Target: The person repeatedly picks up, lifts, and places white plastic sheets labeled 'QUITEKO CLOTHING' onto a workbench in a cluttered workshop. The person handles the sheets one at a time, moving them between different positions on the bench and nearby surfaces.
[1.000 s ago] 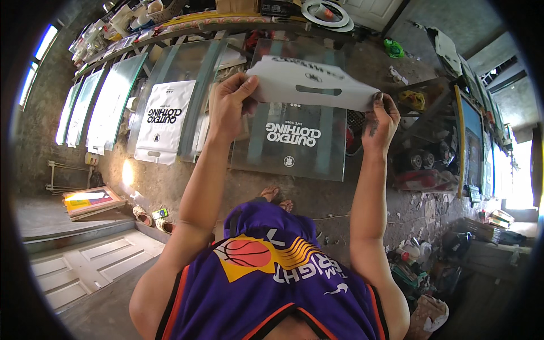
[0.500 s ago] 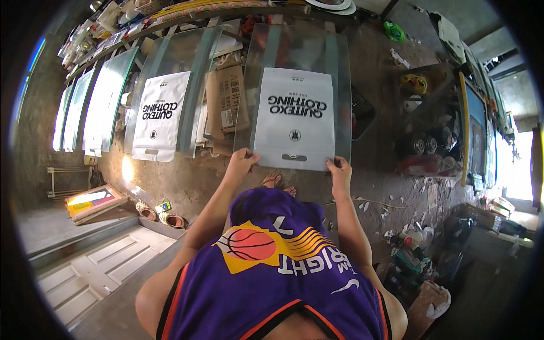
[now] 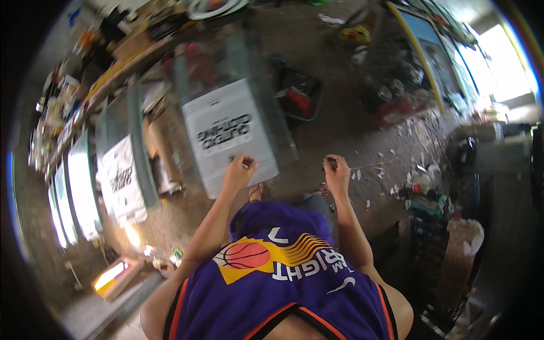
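Note:
A white plastic bag (image 3: 228, 147) with black lettering and a cut-out handle end lies flat on a glass sheet (image 3: 266, 102) in front of me. Over the bag's near end is my left hand (image 3: 241, 171), its fingers curled together; what they hold, if anything, is too small to make out. My right hand (image 3: 338, 172) is off the bag, above the floor to its right. Its fingertips are pinched, with a small dark spot between them that I cannot name. Farther left, a second white bag (image 3: 122, 181) with similar print rests on another glass sheet.
A cardboard box (image 3: 169, 141) stands between the two glass sheets. More glass panes (image 3: 85, 184) line up at the left. A dark crate (image 3: 300, 93) sits right of the bag. Scraps and litter (image 3: 422, 187) cover the floor at right, near a wooden-edged frame (image 3: 416, 51).
My view has turned to the right, so the bags and glass now appear farther left and tilted. Both hands have come off the bag's near corners; the bag still lies on the glass.

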A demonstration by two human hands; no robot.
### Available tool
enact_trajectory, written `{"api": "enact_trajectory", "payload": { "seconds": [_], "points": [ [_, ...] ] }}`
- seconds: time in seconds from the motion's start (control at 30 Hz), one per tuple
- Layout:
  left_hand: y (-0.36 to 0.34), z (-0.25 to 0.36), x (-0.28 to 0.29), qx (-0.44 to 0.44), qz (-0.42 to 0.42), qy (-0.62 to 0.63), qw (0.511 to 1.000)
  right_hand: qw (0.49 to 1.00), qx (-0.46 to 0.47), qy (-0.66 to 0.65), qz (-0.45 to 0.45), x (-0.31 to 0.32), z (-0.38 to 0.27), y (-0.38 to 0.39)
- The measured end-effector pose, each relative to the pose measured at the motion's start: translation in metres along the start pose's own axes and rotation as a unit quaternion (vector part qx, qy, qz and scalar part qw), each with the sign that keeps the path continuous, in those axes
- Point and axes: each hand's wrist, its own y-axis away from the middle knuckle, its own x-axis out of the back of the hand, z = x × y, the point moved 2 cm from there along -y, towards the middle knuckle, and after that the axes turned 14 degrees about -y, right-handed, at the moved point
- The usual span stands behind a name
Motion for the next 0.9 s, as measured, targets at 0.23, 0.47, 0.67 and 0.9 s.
{"api": "enact_trajectory", "payload": {
  "seconds": [0.23,0.47,0.67,0.9],
  "points": [
    [-0.037,0.152,-0.153,-0.072,-0.167,0.009,0.983,0.995,-0.026,-0.071,0.065,0.154,0.060,-0.042],
    [-0.039,0.317,-0.326,-0.153,-0.285,0.028,0.946,0.974,-0.112,-0.142,0.140,0.340,0.112,-0.057],
    [-0.050,0.431,-0.444,-0.200,-0.398,-0.001,0.895,0.940,-0.118,-0.198,0.253,0.475,0.181,-0.092],
    [-0.111,0.565,-0.592,-0.189,-0.481,0.024,0.856,0.913,-0.110,-0.252,0.300,0.612,0.256,-0.182]
  ]
}}
